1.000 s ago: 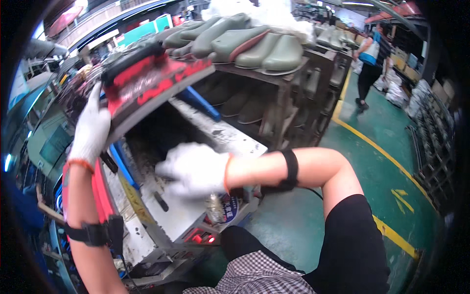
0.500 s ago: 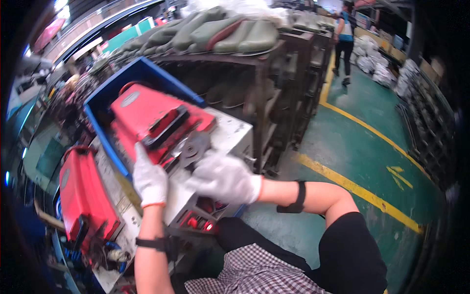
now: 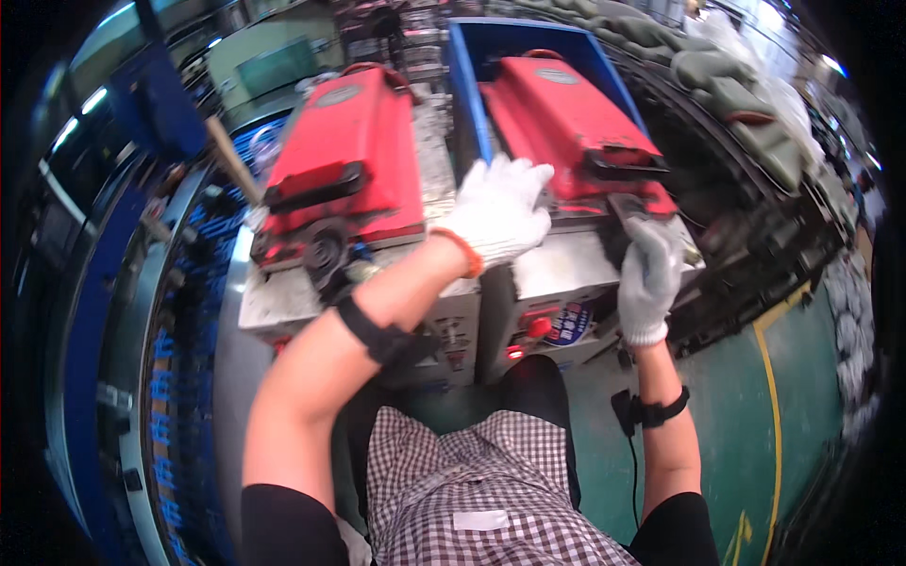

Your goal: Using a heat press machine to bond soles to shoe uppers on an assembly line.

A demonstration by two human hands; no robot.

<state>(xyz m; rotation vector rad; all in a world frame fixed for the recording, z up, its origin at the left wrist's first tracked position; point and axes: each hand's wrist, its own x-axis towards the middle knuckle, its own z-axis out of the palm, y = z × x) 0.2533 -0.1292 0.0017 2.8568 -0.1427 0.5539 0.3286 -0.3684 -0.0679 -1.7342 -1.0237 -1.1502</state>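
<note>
"Where's that red cover (image 3: 576, 108) sitting?"

"Its back end lies in the blue tray (image 3: 528, 38); the front, with the black handle (image 3: 625, 168), juts out over the white desk (image 3: 566, 269)."

"And the hands?"

"The white-gloved left hand (image 3: 502, 209) is at the cover's near left corner, fingers a little apart. From here I can't tell if they touch it. The right hand (image 3: 651, 269), gloved too, is up by a dark piece (image 3: 623, 209) at the front edge; it's blurred, so I can't say whether its fingers are clamped on that."

"What's around?"

"A second red cover (image 3: 344, 141) to the left, greenish shoes (image 3: 769, 141) piled to the right."
</note>
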